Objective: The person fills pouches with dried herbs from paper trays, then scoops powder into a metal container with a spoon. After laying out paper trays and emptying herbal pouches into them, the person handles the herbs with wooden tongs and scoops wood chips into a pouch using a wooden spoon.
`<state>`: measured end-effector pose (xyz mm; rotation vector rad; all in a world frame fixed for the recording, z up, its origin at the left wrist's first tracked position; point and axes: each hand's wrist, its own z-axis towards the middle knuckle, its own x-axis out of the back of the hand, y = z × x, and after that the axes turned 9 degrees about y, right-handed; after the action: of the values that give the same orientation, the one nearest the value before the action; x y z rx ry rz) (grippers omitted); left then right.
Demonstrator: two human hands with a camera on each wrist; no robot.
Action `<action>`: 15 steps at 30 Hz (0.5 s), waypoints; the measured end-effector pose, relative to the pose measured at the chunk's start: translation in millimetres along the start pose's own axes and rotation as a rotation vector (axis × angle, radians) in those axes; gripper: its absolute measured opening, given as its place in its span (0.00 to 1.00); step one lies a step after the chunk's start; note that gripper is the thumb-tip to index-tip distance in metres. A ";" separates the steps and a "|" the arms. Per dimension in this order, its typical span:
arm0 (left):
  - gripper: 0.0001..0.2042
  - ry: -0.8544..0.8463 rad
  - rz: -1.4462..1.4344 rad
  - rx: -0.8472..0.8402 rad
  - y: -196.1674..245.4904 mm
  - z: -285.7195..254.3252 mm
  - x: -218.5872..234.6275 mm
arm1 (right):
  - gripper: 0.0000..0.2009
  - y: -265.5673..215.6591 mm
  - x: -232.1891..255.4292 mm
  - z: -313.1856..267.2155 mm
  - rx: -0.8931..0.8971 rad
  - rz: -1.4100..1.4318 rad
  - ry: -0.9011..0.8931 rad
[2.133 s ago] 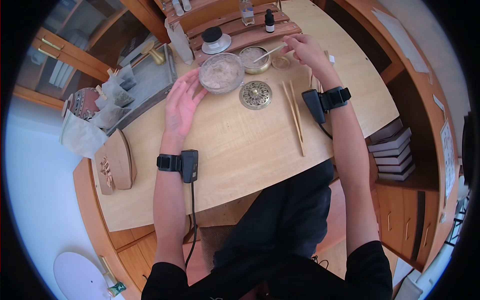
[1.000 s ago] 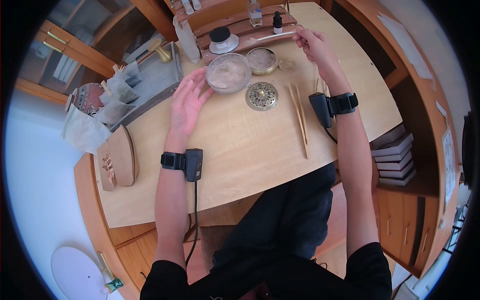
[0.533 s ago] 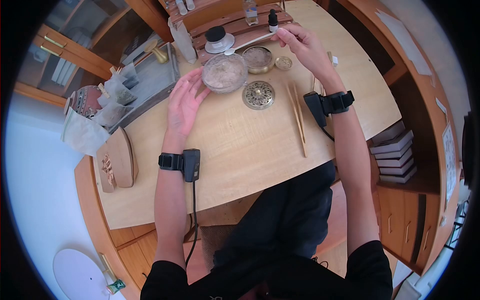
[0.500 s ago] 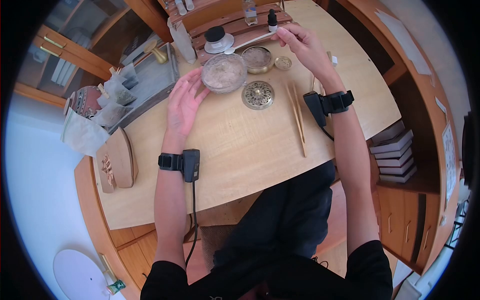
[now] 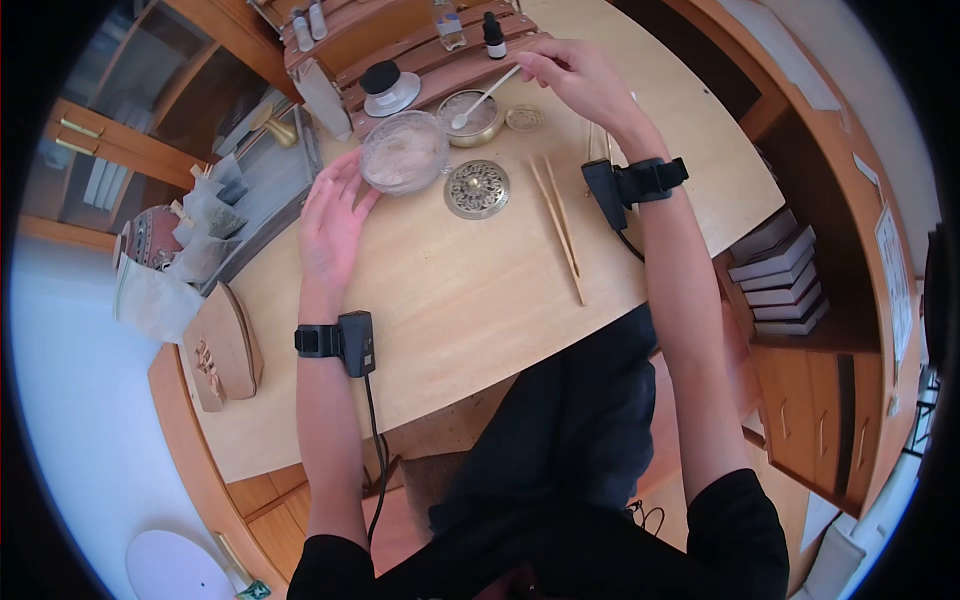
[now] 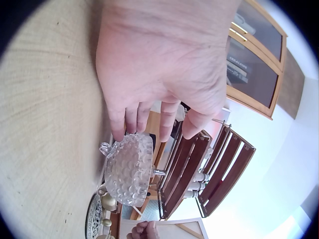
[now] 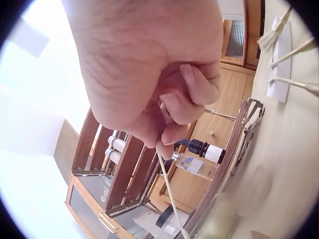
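Note:
My left hand [image 5: 332, 225] lies beside a clear glass bowl [image 5: 405, 152] of pale grey-pink powder, its loosely extended fingers at the bowl's side. The left wrist view shows the fingertips right at the knobbly glass wall [image 6: 128, 172]. My right hand [image 5: 585, 85] pinches the handle end of a thin white spoon [image 5: 490, 93] between thumb and fingers. The spoon's tip is over the powder in a round brass bowl [image 5: 480, 138], just right of the glass one. A pierced brass lid [image 5: 477, 190] with a small knob lies nearer me.
Wooden tweezers [image 5: 560, 230] lie on the table right of the lid. A small brass mould [image 5: 523, 118] is beside the brass bowl. Behind stand a slatted wooden rack [image 5: 430, 58], a black-lidded jar [image 5: 390, 88] and a dropper bottle [image 5: 494, 36]. A grey tray [image 5: 270, 185] is at left.
The spoon has gone from the brass bowl up and right, then to the glass bowl's edge, and now back over the brass bowl. The left hand keeps its place at the glass bowl.

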<state>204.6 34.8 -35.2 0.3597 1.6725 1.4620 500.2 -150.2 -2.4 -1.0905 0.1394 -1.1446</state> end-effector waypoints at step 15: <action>0.26 0.004 0.002 -0.004 -0.9 -0.9 1.2 | 0.14 -1.0 -5.6 -3.5 0.044 -0.098 0.028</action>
<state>203.6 34.8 -36.5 0.3563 1.6729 1.4684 494.8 -148.0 -5.8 -1.0518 0.0824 -1.2453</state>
